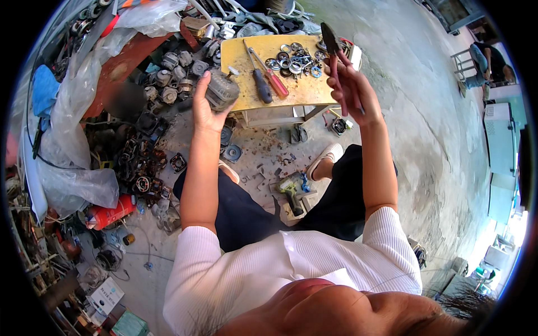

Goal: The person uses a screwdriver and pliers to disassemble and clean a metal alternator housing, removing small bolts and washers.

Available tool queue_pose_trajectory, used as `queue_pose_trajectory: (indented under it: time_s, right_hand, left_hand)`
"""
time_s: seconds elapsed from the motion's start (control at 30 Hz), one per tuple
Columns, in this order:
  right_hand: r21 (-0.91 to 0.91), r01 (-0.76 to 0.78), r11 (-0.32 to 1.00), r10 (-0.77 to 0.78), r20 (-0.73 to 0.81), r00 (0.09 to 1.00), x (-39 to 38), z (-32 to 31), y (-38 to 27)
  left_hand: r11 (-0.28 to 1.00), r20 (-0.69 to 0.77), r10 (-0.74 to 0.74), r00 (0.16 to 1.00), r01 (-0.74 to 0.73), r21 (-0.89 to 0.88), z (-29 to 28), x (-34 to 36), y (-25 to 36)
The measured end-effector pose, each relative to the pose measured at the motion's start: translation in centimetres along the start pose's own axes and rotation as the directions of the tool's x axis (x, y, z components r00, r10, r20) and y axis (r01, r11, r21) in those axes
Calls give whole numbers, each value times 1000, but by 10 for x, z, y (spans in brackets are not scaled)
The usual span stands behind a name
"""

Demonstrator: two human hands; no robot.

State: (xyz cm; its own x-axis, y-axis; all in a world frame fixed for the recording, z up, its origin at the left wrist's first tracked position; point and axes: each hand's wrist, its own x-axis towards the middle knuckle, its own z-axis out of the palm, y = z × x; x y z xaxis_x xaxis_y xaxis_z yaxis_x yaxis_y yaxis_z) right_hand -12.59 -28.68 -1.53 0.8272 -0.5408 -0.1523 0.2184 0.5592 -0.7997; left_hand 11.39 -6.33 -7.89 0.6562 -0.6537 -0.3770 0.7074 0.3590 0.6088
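Note:
My left hand (208, 109) grips a grey, cylindrical metal part (223, 91) with a small pale shaft on top, at the left edge of a worn yellow table (235, 50). Pliers (332, 45) with dark jaws and red handles are held upright in my right hand (358, 95), above the table's right side. On the tabletop lie a screwdriver with a dark grey handle (262, 87), another with a red handle (277, 83) and a spread of metal rings and bearings (297, 61).
Motor parts (168, 78) pile at the left beside plastic sheeting (64, 134) and a red canister (112, 211). A green power tool (290, 193) lies between my feet on the concrete floor (431, 140). Another person (490, 64) is by a metal chair at the upper right.

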Motion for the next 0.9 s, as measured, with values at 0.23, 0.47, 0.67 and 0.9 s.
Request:
queue_pose_trajectory:
  time_s: [0.23, 0.47, 0.67, 0.9]
  right_hand:
    - [-257, -372, 892, 436, 272, 858, -37, 49, 43]
    - [-653, -247, 716, 479, 201, 855, -37, 43, 50]
    - [-494, -222, 841, 407, 306, 861, -49, 35, 73]
    - [-408, -398, 822, 529, 285, 799, -45, 41, 66]
  left_hand:
    - [989, 169, -57, 984, 79, -124, 17, -7, -3]
    - [989, 251, -32, 967, 67, -133, 20, -12, -6]
    - [986, 187, -30, 982, 59, -155, 31, -14, -12]
    - [999, 131, 41, 990, -39, -23, 34, -9, -22]
